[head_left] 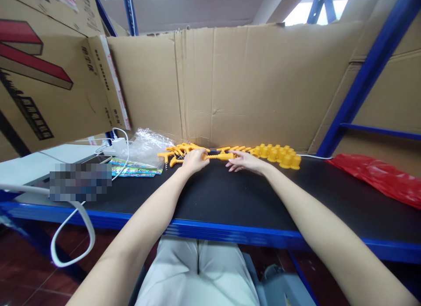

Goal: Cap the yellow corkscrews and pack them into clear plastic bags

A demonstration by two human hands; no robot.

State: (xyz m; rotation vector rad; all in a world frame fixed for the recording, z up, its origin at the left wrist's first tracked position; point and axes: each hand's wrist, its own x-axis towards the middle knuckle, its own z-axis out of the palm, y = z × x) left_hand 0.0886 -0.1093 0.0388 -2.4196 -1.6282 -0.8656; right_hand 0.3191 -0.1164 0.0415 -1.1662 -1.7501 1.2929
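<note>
Between my two hands, a yellow plastic piece (225, 156) lies level just above the black tabletop, with a thin ridged shaft on its left and a wider part on its right. My left hand (196, 160) is closed on its left end, hiding that end. My right hand (246, 161) pinches the right end, with the lower fingers loosely stretched. Beside my left hand is a pile of yellow T-handled corkscrews (166, 156) with dark metal spirals. More yellow handles (241, 148) lie behind my right hand. Several yellow cup-shaped caps (272, 153) stand in rows to its right.
Clear plastic bags (144, 146) and colourful printed packets (134, 168) lie at the left, near a white charger (119, 144) with cables. A red plastic bag (381, 176) lies at the right. Cardboard (250, 87) walls the back; a blue edge (230, 231) runs along the front.
</note>
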